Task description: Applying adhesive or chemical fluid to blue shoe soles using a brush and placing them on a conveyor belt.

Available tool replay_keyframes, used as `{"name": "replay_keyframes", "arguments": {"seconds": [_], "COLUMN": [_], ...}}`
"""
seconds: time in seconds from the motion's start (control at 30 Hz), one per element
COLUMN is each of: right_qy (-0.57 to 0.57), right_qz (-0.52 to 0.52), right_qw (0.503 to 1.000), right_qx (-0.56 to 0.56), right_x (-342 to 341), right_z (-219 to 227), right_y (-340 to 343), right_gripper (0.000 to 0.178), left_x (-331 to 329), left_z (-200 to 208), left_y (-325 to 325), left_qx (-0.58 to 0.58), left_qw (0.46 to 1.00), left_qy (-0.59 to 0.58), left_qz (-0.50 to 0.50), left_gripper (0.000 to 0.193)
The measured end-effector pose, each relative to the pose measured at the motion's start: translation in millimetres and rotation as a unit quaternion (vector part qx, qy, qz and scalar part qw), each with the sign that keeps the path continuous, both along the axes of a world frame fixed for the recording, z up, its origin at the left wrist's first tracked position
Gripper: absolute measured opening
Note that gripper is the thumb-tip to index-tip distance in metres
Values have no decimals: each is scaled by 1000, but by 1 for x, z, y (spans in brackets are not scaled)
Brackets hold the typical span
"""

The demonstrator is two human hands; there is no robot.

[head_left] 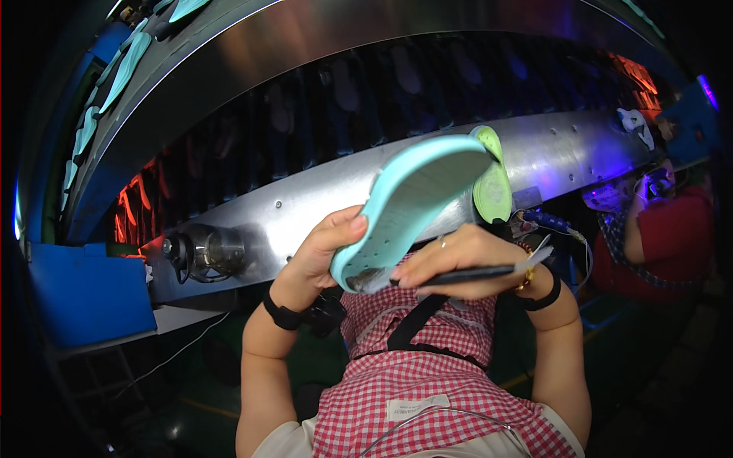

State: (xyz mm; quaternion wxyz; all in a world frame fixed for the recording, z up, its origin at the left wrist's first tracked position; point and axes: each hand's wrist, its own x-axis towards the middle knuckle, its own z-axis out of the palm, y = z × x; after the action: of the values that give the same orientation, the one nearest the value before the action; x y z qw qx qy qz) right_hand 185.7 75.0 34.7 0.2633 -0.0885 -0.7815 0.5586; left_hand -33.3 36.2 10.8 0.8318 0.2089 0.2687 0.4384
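A turquoise shoe sole [416, 179], tilted with its raised rim showing, is gripped at its edge by my left hand [328, 244], thumb on the side wall. My right hand [466, 259] is closed around a brush with a slim black handle [473, 275]. The brush's pale, blurred tip meets the sole's near end, inside the rim. Beyond my right hand, a lime-green sole [492, 183] lies on the metal bench [305, 202], partly behind the turquoise one.
A dark glass jar [216, 252] stands at the bench's left. Behind the bench runs a dark conveyor opening [343, 95] with red-glowing ends. Turquoise soles [126, 69] line a belt at upper left. At right works a person in a red top [676, 237], near a white sole [635, 126].
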Motion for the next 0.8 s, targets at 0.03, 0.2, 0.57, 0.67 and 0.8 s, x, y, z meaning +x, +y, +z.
{"name": "replay_keyframes", "arguments": {"seconds": [0.03, 0.2, 0.57, 0.67, 0.8], "right_qy": [0, 13, -20, -17, 9], "right_qz": [49, 74, 12, 47, -129], "right_qw": [999, 997, 1000, 998, 992], "right_qx": [9, 10, 20, 40, 12], "right_x": [-1, 12, 19, 23, 17], "right_z": [-3, 2, -13, -21, -9], "right_y": [0, 13, 16, 7, -1], "right_gripper": [19, 22, 19, 20, 22], "left_x": [-1, -12, -23, -40, -43], "left_z": [-1, -7, 3, -6, -4], "left_y": [1, 3, -10, -15, -23], "left_qx": [-11, -47, -29, -17, -26], "left_qw": [999, 994, 987, 987, 982], "left_qy": [35, 84, 147, 155, 188], "left_qz": [-32, -57, -53, -47, 9], "left_gripper": [47, 46, 50, 54, 59]}}
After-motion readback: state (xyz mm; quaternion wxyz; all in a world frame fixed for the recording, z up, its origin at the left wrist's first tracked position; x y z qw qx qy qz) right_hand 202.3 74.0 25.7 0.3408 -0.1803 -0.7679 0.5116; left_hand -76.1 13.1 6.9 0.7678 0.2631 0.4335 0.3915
